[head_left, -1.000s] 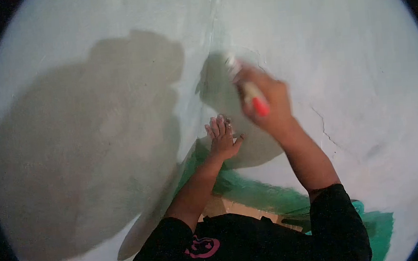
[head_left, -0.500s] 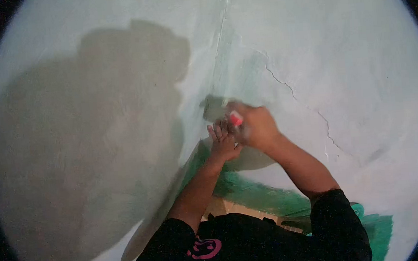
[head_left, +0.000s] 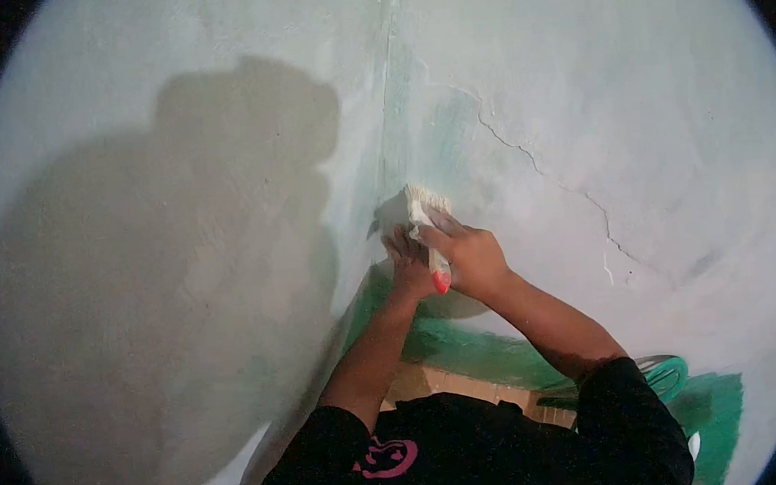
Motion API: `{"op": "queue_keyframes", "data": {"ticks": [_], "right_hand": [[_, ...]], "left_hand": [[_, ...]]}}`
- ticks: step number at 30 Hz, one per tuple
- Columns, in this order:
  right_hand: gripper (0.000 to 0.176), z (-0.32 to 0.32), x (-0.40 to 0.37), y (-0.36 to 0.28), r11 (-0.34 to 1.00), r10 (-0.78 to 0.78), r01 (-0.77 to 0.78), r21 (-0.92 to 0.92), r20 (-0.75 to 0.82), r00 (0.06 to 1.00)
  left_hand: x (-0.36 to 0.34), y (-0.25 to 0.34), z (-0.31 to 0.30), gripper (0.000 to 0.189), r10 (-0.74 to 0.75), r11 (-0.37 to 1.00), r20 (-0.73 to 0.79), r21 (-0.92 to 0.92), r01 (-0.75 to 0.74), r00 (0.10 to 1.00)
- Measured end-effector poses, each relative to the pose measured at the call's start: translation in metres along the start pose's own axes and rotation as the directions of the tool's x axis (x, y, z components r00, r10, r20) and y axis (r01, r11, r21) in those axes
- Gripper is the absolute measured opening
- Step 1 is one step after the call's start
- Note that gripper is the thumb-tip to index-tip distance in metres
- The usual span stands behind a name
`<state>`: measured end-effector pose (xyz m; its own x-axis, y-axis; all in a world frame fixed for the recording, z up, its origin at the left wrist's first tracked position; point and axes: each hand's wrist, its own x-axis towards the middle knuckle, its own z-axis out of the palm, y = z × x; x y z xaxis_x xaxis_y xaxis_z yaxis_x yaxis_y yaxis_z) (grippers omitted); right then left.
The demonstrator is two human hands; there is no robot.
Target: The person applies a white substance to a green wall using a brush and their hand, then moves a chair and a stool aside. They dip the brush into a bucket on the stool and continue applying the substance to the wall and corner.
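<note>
A wide paintbrush (head_left: 420, 211) with pale bristles and a red-tipped handle is gripped in my right hand (head_left: 477, 261). Its bristles point up, right by the wall corner, and the handle's red end hangs down between my forearms. My left hand (head_left: 411, 263) is just left of the brush, its fingers stretched upward and spread near the wall corner. Part of that palm is hidden behind the brush handle and my right hand. Around the brush, the pale wall (head_left: 520, 68) shows a thin greenish patch (head_left: 452, 132).
A crack (head_left: 542, 171) runs diagonally down the right wall. Dark green paint (head_left: 479, 354) covers the lower wall above a tiled floor (head_left: 417, 381). A coiled green hose-like thing (head_left: 667, 375) is at lower right. My large shadow (head_left: 182, 286) falls on the left wall.
The brush was a blur with its red end pointing toward me; now it stands with bristles up and the red end lower. The left hand stays near the corner, fingers still spread.
</note>
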<state>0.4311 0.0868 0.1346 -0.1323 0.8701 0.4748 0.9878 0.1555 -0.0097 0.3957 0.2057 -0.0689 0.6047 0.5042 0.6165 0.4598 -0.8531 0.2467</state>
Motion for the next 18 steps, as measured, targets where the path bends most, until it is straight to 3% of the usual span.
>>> {"op": "queue_keyframes", "data": {"ticks": [1,2,4,5,7,8,10,12,14,16,18], "right_hand": [[0.047,-0.001,0.002,-0.001,0.999,0.0,-0.001,0.032,0.024,1.0],[0.047,-0.008,0.004,0.0,0.999,0.002,-0.002,0.032,0.021,1.0],[0.047,-0.045,0.018,-0.002,0.988,0.095,-0.097,0.121,0.018,0.995],[0.046,-0.062,0.025,-0.002,0.988,0.097,-0.087,0.131,-0.073,0.993],[0.047,-0.095,0.035,0.0,0.987,-0.043,0.096,0.133,-0.356,0.933],[0.047,-0.096,0.043,0.004,0.987,-0.041,0.092,0.129,-0.354,0.934],[0.041,-0.095,0.056,0.008,0.973,-0.101,0.211,0.095,-0.647,0.756],[0.038,-0.059,0.042,0.022,0.984,-0.051,0.147,0.102,-0.627,0.778],[0.041,-0.015,0.016,0.033,0.994,-0.065,0.026,-0.106,-0.379,0.923],[0.048,0.016,-0.005,0.016,0.997,0.07,-0.058,0.055,-0.268,0.961],[0.044,0.022,-0.011,0.005,0.988,0.115,-0.09,0.127,-0.206,0.972]], "left_hand": [[0.003,-0.001,0.0,0.096,-0.026,0.989,-0.028,-0.144,0.022,0.999],[0.003,-0.001,-0.002,0.096,-0.023,0.99,-0.029,-0.142,0.019,0.999],[0.0,-0.002,-0.003,0.092,-0.078,0.994,0.135,-0.064,0.087,0.988],[0.0,-0.001,-0.004,0.092,-0.068,0.995,0.139,-0.067,0.078,0.988],[0.001,0.003,-0.004,0.089,-0.097,0.992,0.032,-0.082,0.099,0.995],[0.0,0.005,-0.004,0.089,-0.095,0.991,0.033,-0.088,0.098,0.995],[-0.001,0.008,-0.007,0.087,-0.141,0.988,0.067,-0.053,0.144,0.988],[0.0,0.008,-0.008,0.088,-0.139,0.987,0.073,-0.067,0.143,0.988],[-0.002,0.007,-0.006,0.089,-0.139,0.986,0.078,-0.081,0.146,0.987],[-0.007,0.004,-0.006,0.091,-0.106,0.986,0.063,-0.123,0.113,0.992],[-0.01,0.0,-0.014,0.093,-0.069,0.987,0.069,-0.144,0.078,0.995]]}}
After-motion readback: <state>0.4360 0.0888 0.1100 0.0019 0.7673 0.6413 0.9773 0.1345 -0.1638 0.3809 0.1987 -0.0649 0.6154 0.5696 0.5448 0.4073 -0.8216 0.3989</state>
